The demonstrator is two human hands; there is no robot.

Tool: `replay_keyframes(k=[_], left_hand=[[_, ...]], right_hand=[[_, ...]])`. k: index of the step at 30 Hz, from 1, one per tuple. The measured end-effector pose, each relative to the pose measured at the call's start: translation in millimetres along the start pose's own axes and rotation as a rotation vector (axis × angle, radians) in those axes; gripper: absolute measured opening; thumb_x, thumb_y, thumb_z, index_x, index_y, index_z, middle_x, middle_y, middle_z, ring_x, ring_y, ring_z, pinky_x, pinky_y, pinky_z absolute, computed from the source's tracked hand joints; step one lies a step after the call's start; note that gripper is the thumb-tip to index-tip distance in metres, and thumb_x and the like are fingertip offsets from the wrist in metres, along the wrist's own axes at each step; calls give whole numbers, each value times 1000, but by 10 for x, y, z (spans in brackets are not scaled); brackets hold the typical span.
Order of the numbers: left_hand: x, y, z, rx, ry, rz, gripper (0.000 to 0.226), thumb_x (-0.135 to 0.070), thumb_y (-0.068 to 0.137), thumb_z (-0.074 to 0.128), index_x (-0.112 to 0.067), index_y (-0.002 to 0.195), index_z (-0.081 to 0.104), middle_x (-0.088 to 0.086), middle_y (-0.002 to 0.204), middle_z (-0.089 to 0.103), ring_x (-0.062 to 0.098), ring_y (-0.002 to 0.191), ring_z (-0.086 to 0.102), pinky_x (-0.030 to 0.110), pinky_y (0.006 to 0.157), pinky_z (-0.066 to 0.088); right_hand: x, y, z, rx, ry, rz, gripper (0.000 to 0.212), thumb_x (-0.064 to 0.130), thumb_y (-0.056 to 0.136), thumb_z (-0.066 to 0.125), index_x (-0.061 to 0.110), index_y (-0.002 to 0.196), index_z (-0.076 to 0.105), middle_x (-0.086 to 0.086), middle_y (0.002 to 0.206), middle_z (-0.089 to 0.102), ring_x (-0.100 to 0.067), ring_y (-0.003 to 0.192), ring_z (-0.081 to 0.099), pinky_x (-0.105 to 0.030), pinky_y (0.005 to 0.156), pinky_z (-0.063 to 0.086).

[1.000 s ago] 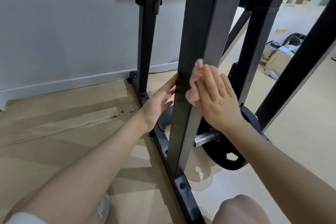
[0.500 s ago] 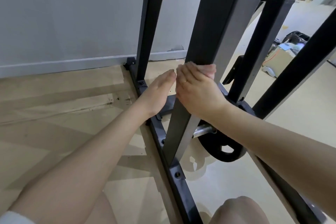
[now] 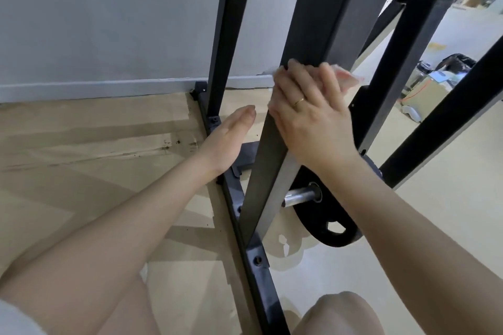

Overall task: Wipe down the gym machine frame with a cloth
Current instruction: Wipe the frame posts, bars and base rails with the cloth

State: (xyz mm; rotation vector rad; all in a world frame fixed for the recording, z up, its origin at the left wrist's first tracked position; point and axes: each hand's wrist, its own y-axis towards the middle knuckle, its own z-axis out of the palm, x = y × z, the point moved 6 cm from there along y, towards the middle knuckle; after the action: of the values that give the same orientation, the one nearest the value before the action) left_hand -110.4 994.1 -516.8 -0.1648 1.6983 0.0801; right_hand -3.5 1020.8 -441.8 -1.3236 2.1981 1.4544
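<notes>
Since half-second ago, right hand (image 3: 313,119) slid pink crumpled cloth (image 3: 347,77) across dark steel upright post (image 3: 313,30), fingers curled gripping it; left hand (image 3: 228,139) hovered flat, fingers straight. Risk: cloth bunching, slipping free.

Single head view, worn on person's head, looks forward and steeply down, wide-angle, very close. Both forearms enter from bottom edge. Frame post (image 3: 275,160) rises just past fingers (image 3: 324,76) of right hand (image 3: 307,119); floor (image 3: 81,144) and wall (image 3: 109,22) lie beyond fingertips.
</notes>
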Motion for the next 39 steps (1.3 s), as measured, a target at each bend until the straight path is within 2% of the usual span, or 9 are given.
replay_keyframes(k=[6, 14, 20, 25, 29, 31, 33, 36, 39], left_hand=[[23, -91, 274, 110, -126, 97, 45, -20, 98, 31, -35, 140, 25, -5, 152, 30, 6, 140, 27, 36, 118, 20], [38, -51, 215, 222, -180, 34, 48, -42, 96, 27, -38, 143, 35, -15, 145, 42, 12, 132, 43, 41, 109, 35], [53, -86, 230, 186, -135, 7, 39, -23, 104, 23, -53, 119, 41, -33, 131, 40, 7, 134, 37, 37, 114, 28], [40, -64, 235, 214, -118, 49, 37, -21, 104, 21, -49, 125, 32, -28, 135, 35, 3, 136, 32, 23, 111, 30], [81, -88, 262, 256, 4, 55, 42, -25, 105, 18, -42, 144, 15, -23, 152, 13, -2, 142, 12, 29, 119, 12], [84, -85, 212, 310, 101, 40, 44, -30, 104, 15, -37, 148, 11, -22, 155, 8, -11, 137, 8, 10, 114, 7], [146, -51, 97, 345, 181, 13, 45, -33, 104, 14, -34, 149, 14, -26, 151, 11, -22, 124, 12, -11, 93, 8], [404, -47, -96, 317, 212, -67, 46, -41, 101, 14, -39, 146, 20, -25, 150, 19, -19, 123, 16, -9, 90, 13], [741, -70, -232, 261, 207, -169, 52, -53, 95, 14, -42, 144, 27, -19, 152, 22, 0, 138, 19, 15, 105, 15]], right_hand=[[473, -900, 292, 67, 156, 219, 66, 32, 97, 54, 10, 151, 21, -5, 161, -8, -31, 141, 13, -43, 118, 13], [253, -723, 254, -73, 253, 232, 72, 35, 101, 43, 14, 153, -3, 1, 158, -20, -20, 147, -10, -40, 120, 3], [857, -1531, 509, 168, 253, -31, 75, 20, 80, 74, 10, 145, 38, -5, 157, 21, -28, 139, 19, -43, 113, 20], [626, -1028, 450, 140, 108, 1, 35, 16, 99, 40, 4, 127, 57, -11, 139, 52, -23, 144, 19, -37, 120, -3], [1134, -1294, 743, 611, -290, -413, 45, 4, 86, 36, 6, 124, 61, -13, 129, 60, -32, 132, 42, -57, 113, -10], [1564, -1793, 1004, 1081, -379, -722, 33, 6, 85, 44, 11, 100, 72, -11, 103, 67, -38, 111, 50, -73, 100, -4], [1785, -2034, 1210, 1439, -428, -697, 26, 24, 92, 50, 18, 78, 71, -6, 81, 63, -29, 92, 45, -57, 97, 9], [1800, -1691, 1365, 1202, -375, -471, 44, 35, 100, 41, 23, 142, 44, -3, 142, 51, -24, 137, 29, -39, 115, 11], [1587, -1351, 1333, 892, -414, -316, 49, 32, 98, 37, 20, 145, 39, -3, 145, 47, -20, 135, 41, -36, 114, 22]])
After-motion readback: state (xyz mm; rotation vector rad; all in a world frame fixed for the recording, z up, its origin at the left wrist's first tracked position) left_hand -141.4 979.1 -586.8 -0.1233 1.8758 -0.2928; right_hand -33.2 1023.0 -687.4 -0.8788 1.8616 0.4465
